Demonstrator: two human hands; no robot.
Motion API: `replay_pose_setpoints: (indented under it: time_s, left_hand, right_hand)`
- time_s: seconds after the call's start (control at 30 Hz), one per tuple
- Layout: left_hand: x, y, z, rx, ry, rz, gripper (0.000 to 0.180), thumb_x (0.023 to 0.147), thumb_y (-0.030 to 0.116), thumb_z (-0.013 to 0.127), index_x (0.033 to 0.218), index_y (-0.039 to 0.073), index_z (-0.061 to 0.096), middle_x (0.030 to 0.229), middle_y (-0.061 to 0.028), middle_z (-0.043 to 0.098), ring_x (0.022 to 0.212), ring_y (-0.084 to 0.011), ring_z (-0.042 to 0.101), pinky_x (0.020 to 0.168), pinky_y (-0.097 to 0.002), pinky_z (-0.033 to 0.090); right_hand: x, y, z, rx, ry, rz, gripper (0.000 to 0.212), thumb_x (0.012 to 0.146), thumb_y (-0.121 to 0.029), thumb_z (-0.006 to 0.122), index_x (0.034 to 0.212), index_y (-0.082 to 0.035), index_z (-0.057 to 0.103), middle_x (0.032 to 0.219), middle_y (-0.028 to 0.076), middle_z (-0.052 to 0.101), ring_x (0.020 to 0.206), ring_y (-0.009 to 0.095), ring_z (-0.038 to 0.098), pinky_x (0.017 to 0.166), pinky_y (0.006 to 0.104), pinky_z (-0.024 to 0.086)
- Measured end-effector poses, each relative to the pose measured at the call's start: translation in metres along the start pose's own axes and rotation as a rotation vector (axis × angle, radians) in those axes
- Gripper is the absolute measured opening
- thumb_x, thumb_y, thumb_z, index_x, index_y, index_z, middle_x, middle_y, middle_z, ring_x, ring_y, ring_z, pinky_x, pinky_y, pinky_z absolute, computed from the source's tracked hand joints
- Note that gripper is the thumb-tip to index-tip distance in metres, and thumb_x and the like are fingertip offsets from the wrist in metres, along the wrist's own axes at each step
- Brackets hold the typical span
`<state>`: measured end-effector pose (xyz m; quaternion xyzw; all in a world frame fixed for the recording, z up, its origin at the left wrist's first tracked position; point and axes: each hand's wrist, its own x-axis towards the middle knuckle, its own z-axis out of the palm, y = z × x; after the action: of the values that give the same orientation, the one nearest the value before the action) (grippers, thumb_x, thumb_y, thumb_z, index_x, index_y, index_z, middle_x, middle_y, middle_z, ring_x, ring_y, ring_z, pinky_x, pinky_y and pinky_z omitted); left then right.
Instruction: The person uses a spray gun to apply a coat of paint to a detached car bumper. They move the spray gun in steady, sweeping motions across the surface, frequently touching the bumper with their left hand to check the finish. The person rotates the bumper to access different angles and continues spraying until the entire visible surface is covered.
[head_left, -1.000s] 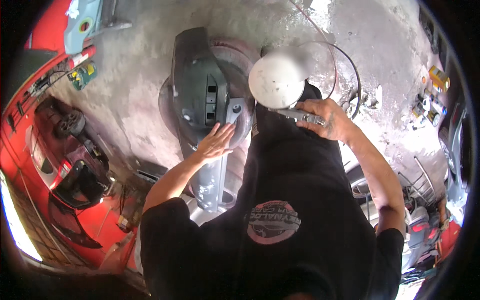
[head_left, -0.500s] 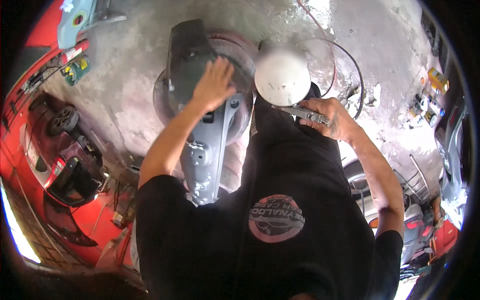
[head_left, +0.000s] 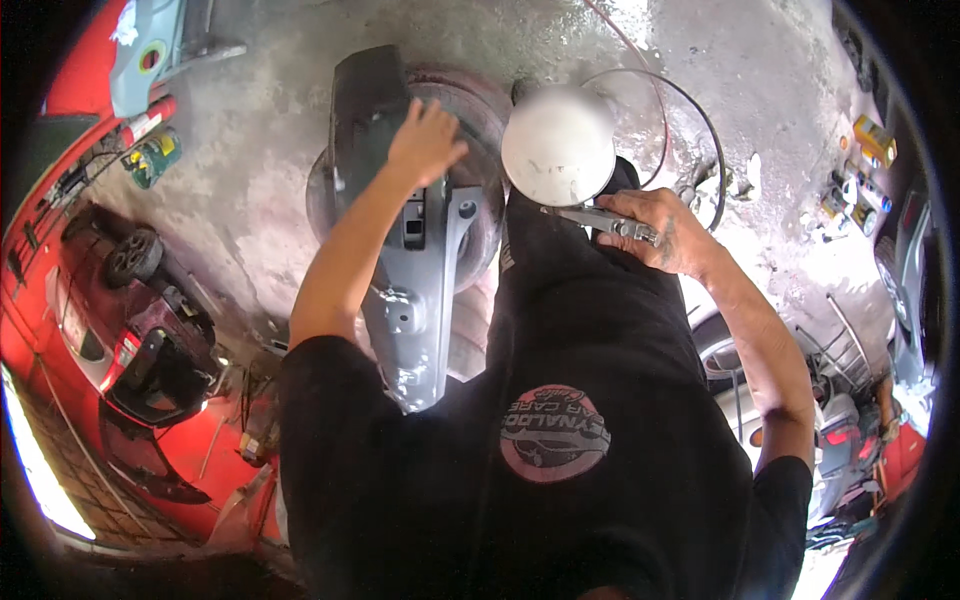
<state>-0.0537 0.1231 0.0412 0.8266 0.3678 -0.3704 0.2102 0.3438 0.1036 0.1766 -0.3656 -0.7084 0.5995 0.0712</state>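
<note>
My right hand (head_left: 655, 228) grips a spray gun (head_left: 610, 222) of bare metal. A round white cup (head_left: 558, 150) sits on top of the gun and hides part of it. My left hand (head_left: 427, 147), fingers spread and holding nothing, is over the dark far section of a long grey car body panel (head_left: 408, 335). Whether the palm touches the surface, I cannot tell. A rectangular opening (head_left: 414, 222) shows in the panel just below my wrist. The panel rests across stacked tires (head_left: 480, 105) and its near end reaches toward my waist.
A black hose (head_left: 715, 140) curves over the concrete floor beside a thin red hose (head_left: 665, 100). At the left stand a green container (head_left: 153, 158) and a red damaged car (head_left: 150, 335). Cans and a yellow box (head_left: 876, 142) are at the right, near a metal frame (head_left: 845, 330).
My left hand has shifted slightly toward the panel's far end, uncovering more of the rectangular opening. The right hand keeps its grip on the spray gun. The whole view has shifted a little.
</note>
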Motion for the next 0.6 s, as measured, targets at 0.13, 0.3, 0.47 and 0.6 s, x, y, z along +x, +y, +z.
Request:
replay_pose_setpoints:
  time_s: [0.13, 0.3, 0.47, 0.6]
  left_hand:
    - [0.009, -0.017, 0.01, -0.078, 0.039, -0.193, 0.07, 0.109, 0.051, 0.047, 0.152, -0.005, 0.053, 0.164, -0.0196, 0.047, 0.162, -0.039, 0.026, 0.132, -0.056, 0.017]
    - [-0.071, 0.07, 0.05, -0.089, 0.102, 0.094, 0.079, 0.105, 0.053, 0.056, 0.154, -0.008, 0.047, 0.166, -0.025, 0.041, 0.162, -0.0403, 0.025, 0.133, -0.055, 0.015]
    - [-0.156, 0.138, 0.083, -0.055, -0.273, 0.257, 0.085, 0.103, 0.058, 0.058, 0.162, -0.002, 0.042, 0.17, -0.0226, 0.037, 0.163, -0.0325, 0.025, 0.135, -0.052, 0.014]
    - [-0.131, 0.101, 0.06, 0.035, -0.139, 0.345, 0.069, 0.106, 0.052, 0.054, 0.153, 0.002, 0.054, 0.164, -0.0225, 0.046, 0.16, -0.0334, 0.03, 0.133, -0.0576, 0.015]
  right_hand:
    - [-0.002, -0.006, -0.008, -0.005, -0.075, 0.037, 0.042, 0.09, -0.021, 0.084, 0.123, 0.002, 0.073, 0.102, 0.02, 0.077, 0.093, 0.041, 0.075, 0.082, 0.0463, 0.06]
    - [-0.009, 0.003, -0.005, 0.011, 0.0, 0.006, 0.04, 0.09, -0.019, 0.083, 0.121, 0.002, 0.072, 0.104, 0.019, 0.077, 0.094, 0.04, 0.074, 0.083, 0.0479, 0.059]
    - [-0.01, 0.002, -0.009, 0.033, -0.07, 0.021, 0.037, 0.09, -0.017, 0.082, 0.12, 0.001, 0.072, 0.104, 0.018, 0.076, 0.095, 0.04, 0.074, 0.084, 0.0477, 0.059]
    - [-0.016, 0.011, -0.003, 0.037, 0.006, -0.027, 0.036, 0.091, -0.017, 0.082, 0.12, 0.001, 0.071, 0.102, 0.018, 0.075, 0.095, 0.04, 0.073, 0.082, 0.0475, 0.058]
